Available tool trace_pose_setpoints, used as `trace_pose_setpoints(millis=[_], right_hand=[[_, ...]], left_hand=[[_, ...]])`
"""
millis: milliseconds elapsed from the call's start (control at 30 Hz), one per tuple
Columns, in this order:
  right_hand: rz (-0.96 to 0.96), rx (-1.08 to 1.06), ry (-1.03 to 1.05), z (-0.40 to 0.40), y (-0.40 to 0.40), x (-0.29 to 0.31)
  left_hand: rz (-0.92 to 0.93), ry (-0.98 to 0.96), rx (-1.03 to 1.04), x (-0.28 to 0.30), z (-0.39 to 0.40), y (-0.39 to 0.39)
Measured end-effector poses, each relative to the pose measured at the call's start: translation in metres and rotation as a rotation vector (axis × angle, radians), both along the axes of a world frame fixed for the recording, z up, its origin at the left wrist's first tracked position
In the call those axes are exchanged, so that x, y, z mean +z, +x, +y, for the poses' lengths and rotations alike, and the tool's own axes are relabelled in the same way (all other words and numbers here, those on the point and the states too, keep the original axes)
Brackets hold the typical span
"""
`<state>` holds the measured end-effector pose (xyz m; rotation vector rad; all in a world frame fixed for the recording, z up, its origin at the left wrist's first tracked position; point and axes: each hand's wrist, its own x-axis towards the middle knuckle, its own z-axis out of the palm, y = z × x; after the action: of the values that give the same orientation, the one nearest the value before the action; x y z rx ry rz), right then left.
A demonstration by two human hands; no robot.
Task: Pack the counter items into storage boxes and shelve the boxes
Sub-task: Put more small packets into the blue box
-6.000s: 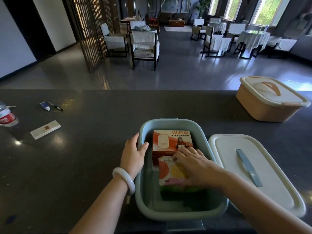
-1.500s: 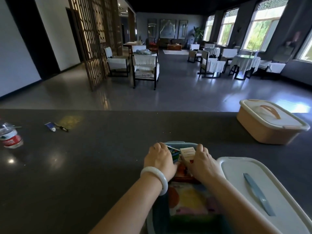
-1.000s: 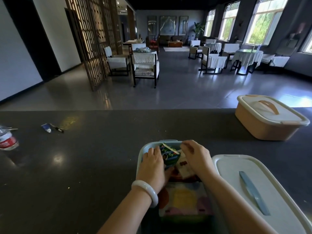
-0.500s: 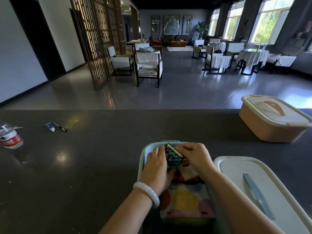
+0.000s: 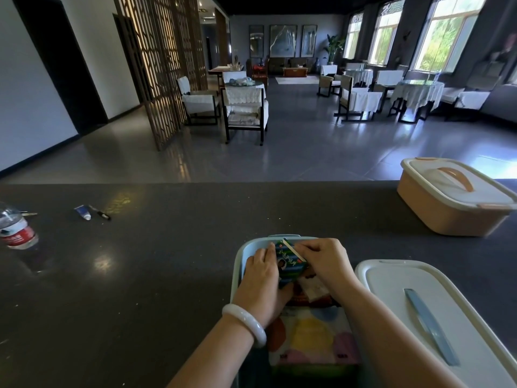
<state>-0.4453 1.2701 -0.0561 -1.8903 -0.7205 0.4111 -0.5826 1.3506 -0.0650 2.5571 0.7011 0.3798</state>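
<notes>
Head view
Storage box (image 5: 237,264): pale blue, open, on tabletop (image 5: 156,261) at 6 o'clock.
Left hand (image 5: 264,278): inside the box, fingers curled on green packet (image 5: 288,264).
Right hand (image 5: 328,261): fingers pinch the same packet's far edge.
Coloured carton (image 5: 313,337): in the box, nearer than the packet.
Lid (image 5: 391,292): white, just beside the box at 3 o'clock.
Orange box (image 5: 447,208): lidded, 2 o'clock.
Bottle (image 5: 16,233), tube (image 5: 82,212): 9–10 o'clock.
</notes>
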Motion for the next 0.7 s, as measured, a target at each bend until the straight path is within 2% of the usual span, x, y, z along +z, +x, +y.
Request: trace_pose_setpoints(millis=[467, 700], right_hand=[[-0.05, 0.023, -0.034, -0.004, -0.001, -0.001], [-0.165, 0.113, -0.012, -0.005, -0.01, -0.007]], left_hand=[[-0.011, 0.011, -0.023, 0.001, -0.002, -0.006], [-0.036, 0.015, 0.013, 0.003, -0.002, -0.008]])
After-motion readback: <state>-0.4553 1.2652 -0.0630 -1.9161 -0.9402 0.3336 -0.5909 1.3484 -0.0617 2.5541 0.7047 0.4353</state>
